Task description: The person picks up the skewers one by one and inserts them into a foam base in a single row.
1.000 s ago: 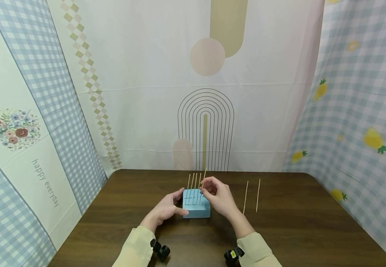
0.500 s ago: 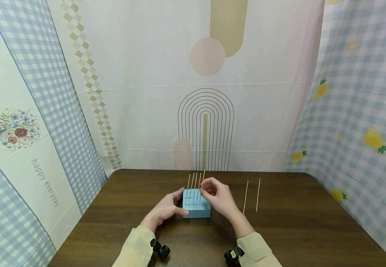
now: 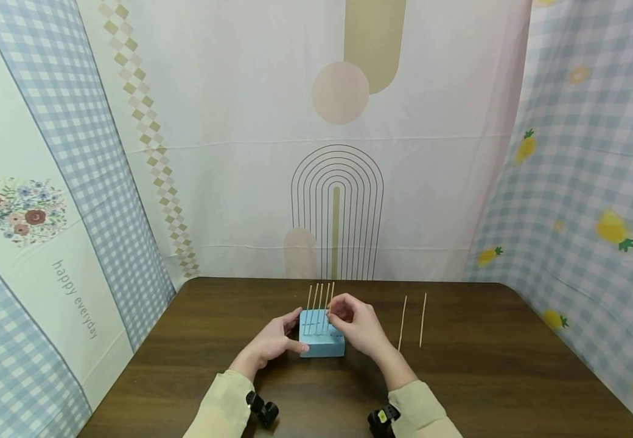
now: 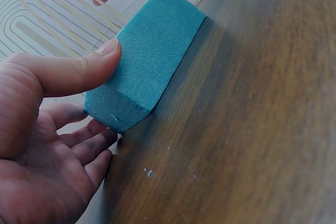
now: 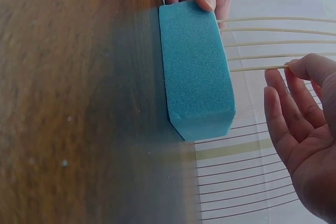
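A light blue foam block (image 3: 323, 348) sits on the table, with several thin wooden sticks (image 5: 273, 42) standing in a row in its top. My left hand (image 3: 269, 342) holds the block at its left side, thumb on the near face and fingers along the side, as the left wrist view shows. Between thumb and fingertips my right hand (image 3: 361, 325) pinches another wooden stick (image 5: 254, 68) at the right end of the row. In the right wrist view this stick's lower end meets the block's top; how deep it sits is hidden.
To the right of my right hand, two loose wooden sticks (image 3: 402, 322) lie on the dark wooden table (image 3: 486, 365). Patterned cloths (image 3: 229, 182) hang behind and on both sides of the table. A small black camera (image 3: 263, 410) is strapped to each wrist.
The pinched stick has come down, its top now nearly level with the other sticks, and it stands a little closer to them. My left hand and the block have stayed in place.
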`<act>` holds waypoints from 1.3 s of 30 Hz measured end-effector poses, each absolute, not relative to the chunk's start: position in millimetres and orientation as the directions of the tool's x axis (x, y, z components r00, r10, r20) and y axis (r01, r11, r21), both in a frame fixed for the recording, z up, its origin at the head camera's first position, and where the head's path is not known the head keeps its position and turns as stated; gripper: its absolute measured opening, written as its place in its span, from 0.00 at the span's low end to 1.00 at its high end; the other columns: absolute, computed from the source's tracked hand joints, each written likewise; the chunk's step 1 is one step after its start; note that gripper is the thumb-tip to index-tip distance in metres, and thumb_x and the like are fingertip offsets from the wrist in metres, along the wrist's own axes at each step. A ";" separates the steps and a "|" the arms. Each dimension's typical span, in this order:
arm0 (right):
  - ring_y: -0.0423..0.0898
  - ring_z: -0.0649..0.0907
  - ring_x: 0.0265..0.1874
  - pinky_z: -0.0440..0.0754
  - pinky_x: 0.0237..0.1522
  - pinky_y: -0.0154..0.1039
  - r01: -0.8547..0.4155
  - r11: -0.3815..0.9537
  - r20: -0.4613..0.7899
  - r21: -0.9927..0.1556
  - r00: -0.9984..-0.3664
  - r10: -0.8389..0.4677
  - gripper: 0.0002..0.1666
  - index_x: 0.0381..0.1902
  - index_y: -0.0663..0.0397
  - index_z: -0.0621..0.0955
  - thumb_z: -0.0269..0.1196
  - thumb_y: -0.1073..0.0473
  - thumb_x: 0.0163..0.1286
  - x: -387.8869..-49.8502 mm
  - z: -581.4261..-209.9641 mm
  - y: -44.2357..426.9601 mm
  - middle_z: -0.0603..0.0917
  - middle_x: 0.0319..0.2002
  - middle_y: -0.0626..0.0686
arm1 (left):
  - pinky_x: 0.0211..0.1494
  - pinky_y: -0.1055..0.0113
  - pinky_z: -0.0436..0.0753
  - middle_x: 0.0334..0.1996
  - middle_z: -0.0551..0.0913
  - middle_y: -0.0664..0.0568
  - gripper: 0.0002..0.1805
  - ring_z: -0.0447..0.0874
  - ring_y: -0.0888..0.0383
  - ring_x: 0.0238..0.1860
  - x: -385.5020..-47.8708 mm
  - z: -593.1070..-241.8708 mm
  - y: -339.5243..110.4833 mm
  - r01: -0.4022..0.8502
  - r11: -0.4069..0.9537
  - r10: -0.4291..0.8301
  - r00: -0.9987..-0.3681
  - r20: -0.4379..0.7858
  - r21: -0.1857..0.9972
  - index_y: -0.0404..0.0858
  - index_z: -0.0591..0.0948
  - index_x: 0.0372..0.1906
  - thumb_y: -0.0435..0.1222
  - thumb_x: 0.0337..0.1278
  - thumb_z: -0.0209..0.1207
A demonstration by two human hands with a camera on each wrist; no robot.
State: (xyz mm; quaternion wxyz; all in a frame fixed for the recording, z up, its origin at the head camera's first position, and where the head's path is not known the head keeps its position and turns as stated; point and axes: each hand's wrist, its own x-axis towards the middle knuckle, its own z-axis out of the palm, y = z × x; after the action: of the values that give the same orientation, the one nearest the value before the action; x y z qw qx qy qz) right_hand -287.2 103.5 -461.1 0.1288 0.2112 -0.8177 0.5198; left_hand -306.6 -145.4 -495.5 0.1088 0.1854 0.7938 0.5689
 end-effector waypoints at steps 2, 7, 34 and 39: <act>0.42 0.86 0.36 0.85 0.38 0.35 -0.473 0.373 0.424 -0.798 -0.881 -0.212 0.08 0.44 0.51 0.84 0.72 0.65 0.72 -287.3 -460.8 103.7 0.88 0.39 0.46 | 0.80 0.38 0.60 0.78 0.65 0.29 0.56 0.60 0.32 0.80 -307.0 -495.6 -145.4 0.169 0.283 0.418 -0.908 0.037 0.944 0.29 0.61 0.83 0.29 0.50 0.79; 0.42 0.86 0.36 0.85 0.40 0.35 -0.462 0.384 0.410 -0.800 -0.887 -0.213 0.08 0.44 0.50 0.84 0.72 0.65 0.72 -287.2 -459.7 103.7 0.88 0.38 0.46 | 0.80 0.38 0.60 0.78 0.65 0.29 0.56 0.61 0.32 0.80 -307.6 -495.3 -144.9 0.164 0.282 0.413 -0.910 0.035 0.945 0.29 0.61 0.83 0.29 0.50 0.79; 0.42 0.87 0.35 0.85 0.37 0.35 -0.494 0.394 0.424 -0.775 -0.869 -0.256 0.08 0.42 0.50 0.82 0.71 0.66 0.73 -289.5 -458.1 105.9 0.87 0.38 0.45 | 0.80 0.38 0.60 0.78 0.65 0.29 0.57 0.61 0.32 0.80 -309.7 -496.7 -141.9 0.180 0.279 0.414 -0.909 0.051 0.943 0.27 0.59 0.83 0.28 0.50 0.78; 0.41 0.87 0.37 0.85 0.41 0.36 -0.502 0.404 0.431 -0.765 -0.865 -0.258 0.08 0.43 0.49 0.83 0.71 0.66 0.73 -290.6 -458.2 107.5 0.87 0.38 0.44 | 0.80 0.38 0.61 0.78 0.66 0.29 0.57 0.62 0.33 0.80 -310.1 -495.8 -141.1 0.179 0.283 0.412 -0.910 0.049 0.942 0.28 0.60 0.83 0.29 0.49 0.79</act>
State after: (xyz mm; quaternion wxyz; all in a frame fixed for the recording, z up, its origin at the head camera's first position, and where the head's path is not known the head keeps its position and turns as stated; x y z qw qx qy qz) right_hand -290.6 107.5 -458.2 0.1230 0.2291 -0.8286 0.4957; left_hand -310.1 -141.1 -495.8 0.1023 0.1860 0.7943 0.5693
